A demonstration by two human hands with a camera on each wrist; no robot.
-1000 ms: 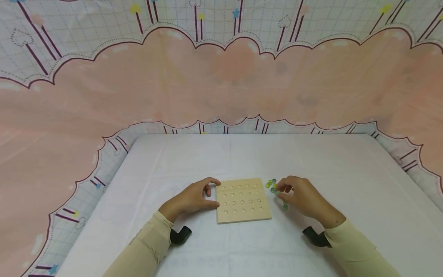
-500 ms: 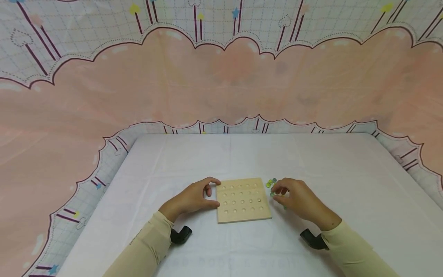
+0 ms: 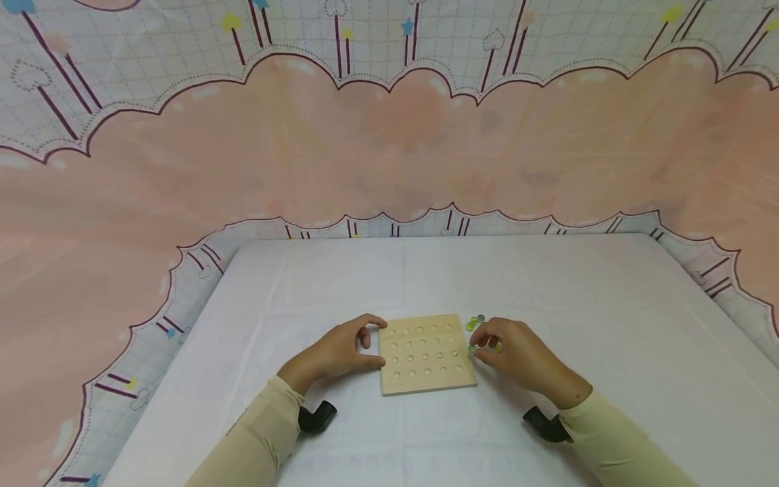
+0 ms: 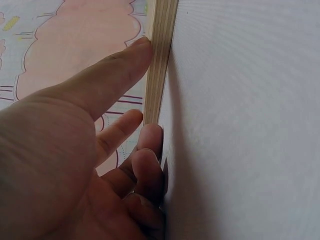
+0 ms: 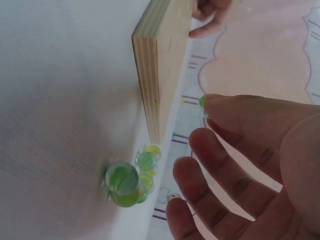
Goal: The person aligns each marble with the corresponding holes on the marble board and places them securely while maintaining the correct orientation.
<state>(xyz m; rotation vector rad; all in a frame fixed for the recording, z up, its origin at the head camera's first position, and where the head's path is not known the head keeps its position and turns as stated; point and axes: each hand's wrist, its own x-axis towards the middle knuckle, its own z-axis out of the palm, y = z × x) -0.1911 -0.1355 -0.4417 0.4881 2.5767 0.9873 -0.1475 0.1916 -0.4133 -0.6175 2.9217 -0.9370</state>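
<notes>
A square light wooden board [image 3: 420, 385] with rows of shallow round hollows lies flat on the table. One hollow near its right side looks darker; I cannot tell what is in it. My left hand [image 3: 338, 348] touches the board's left edge, thumb and forefinger spread apart along it. Between thumb and forefinger my right hand [image 3: 514, 352] pinches a green glass marble [image 5: 202, 104], just off the board's right edge. Loose green and yellow marbles [image 5: 123, 179] lie on the table beside the board, partly hidden behind the right hand in the head view.
A white cloth covers the table [image 3: 341, 277]. Behind and at the sides hangs a peach and white patterned curtain [image 3: 389, 149]. Black curved pieces [image 3: 318, 417] stick out at both wrists, below the sleeves.
My right hand has moved left from the loose marbles toward the board, now with a green marble in its fingertips. The left hand stays at the board's edge.
</notes>
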